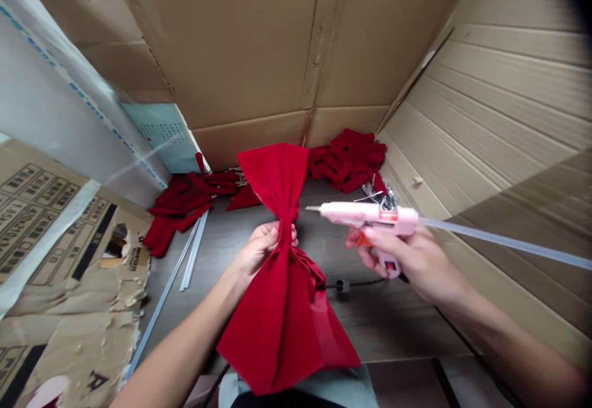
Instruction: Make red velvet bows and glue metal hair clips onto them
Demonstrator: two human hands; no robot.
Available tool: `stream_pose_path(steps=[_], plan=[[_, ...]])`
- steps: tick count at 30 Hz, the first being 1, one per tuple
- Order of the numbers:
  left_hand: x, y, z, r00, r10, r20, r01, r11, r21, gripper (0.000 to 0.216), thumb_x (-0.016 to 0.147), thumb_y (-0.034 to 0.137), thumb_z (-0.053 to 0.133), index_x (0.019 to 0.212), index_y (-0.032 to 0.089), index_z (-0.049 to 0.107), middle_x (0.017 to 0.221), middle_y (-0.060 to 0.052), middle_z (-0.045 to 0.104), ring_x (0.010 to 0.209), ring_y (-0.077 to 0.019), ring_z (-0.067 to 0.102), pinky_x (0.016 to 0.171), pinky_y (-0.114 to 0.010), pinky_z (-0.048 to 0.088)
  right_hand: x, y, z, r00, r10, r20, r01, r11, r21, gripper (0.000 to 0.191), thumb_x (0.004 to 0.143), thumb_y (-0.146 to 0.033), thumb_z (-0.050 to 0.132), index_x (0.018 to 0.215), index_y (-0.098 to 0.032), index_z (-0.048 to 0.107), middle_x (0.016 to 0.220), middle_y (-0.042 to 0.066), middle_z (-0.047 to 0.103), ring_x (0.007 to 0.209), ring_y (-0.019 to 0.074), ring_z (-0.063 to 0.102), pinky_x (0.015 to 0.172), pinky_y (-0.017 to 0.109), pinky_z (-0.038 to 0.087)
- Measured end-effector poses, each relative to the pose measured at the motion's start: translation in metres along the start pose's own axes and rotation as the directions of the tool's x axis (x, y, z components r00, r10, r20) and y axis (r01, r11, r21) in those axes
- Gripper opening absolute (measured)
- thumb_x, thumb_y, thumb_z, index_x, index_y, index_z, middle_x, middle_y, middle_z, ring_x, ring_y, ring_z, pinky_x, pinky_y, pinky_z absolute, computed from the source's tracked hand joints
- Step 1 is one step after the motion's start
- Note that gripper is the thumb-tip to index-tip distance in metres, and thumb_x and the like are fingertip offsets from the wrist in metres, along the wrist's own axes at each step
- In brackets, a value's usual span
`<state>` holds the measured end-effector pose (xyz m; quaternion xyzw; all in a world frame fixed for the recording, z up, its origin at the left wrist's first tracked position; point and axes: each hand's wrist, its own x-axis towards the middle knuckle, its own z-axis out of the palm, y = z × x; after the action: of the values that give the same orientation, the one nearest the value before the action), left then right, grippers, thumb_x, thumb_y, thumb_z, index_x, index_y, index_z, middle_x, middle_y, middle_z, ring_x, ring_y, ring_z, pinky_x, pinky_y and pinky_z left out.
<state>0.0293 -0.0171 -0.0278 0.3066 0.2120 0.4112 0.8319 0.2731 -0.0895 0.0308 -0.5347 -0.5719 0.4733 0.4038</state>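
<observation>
My left hand (259,249) pinches the gathered middle of a large red velvet bow (277,297), holding it upright above the dark table (370,315). My right hand (407,260) grips a pink glue gun (370,217), its metal nozzle pointing left, a short gap from the bow's pinched centre. A clear glue stick (509,241) sticks out of the gun's back toward the right. The gun's black cord (351,285) trails on the table.
Piles of red fabric pieces lie at the back left (185,204) and back right (351,158). Spare glue sticks (192,254) lie on the left. Cardboard walls (259,44) enclose the table on the back and right; torn cardboard (69,285) sits left.
</observation>
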Motion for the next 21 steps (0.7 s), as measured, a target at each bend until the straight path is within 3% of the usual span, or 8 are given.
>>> stream_pose_path(steps=[3, 9, 21], plan=[[0.0, 0.0, 0.002, 1.0, 0.004, -0.018, -0.003, 0.998, 0.056, 0.049, 0.052, 0.044, 0.088, 0.081, 0.008, 0.072, 0.067, -0.005, 0.064, 0.062, -0.0117, 0.058, 0.064, -0.023, 0.047, -0.016, -0.012, 0.018, 0.997, 0.012, 0.08, -0.008, 0.999, -0.054, 0.041, 0.088, -0.055, 0.05, 0.08, -0.017, 0.064, 0.057, 0.002, 0.058, 0.045, 0.0126, 0.05, 0.04, 0.025, 0.037], [-0.005, 0.001, 0.008, 1.0, -0.005, -0.016, 0.006, 0.996, 0.09, 0.049, 0.052, 0.047, 0.087, 0.077, 0.008, 0.071, 0.067, -0.004, 0.063, 0.061, -0.0118, 0.058, 0.062, -0.022, 0.047, -0.023, -0.013, 0.018, 0.989, -0.129, 0.079, 0.146, 0.945, -0.293, 0.048, 0.093, -0.051, 0.045, 0.059, -0.019, 0.057, 0.055, 0.002, 0.057, 0.054, 0.0138, 0.055, 0.053, 0.027, 0.046], [-0.006, -0.004, 0.01, 0.998, -0.054, 0.016, 0.052, 0.989, 0.136, 0.042, 0.058, 0.048, 0.084, 0.07, 0.011, 0.068, 0.062, -0.003, 0.059, 0.057, -0.0103, 0.052, 0.057, -0.02, 0.041, -0.023, -0.033, 0.025, 0.951, -0.294, 0.1, 0.307, 0.841, -0.445, 0.041, 0.094, -0.04, 0.047, 0.056, -0.026, 0.056, 0.044, -0.002, 0.049, 0.043, 0.0151, 0.048, 0.045, 0.029, 0.041]])
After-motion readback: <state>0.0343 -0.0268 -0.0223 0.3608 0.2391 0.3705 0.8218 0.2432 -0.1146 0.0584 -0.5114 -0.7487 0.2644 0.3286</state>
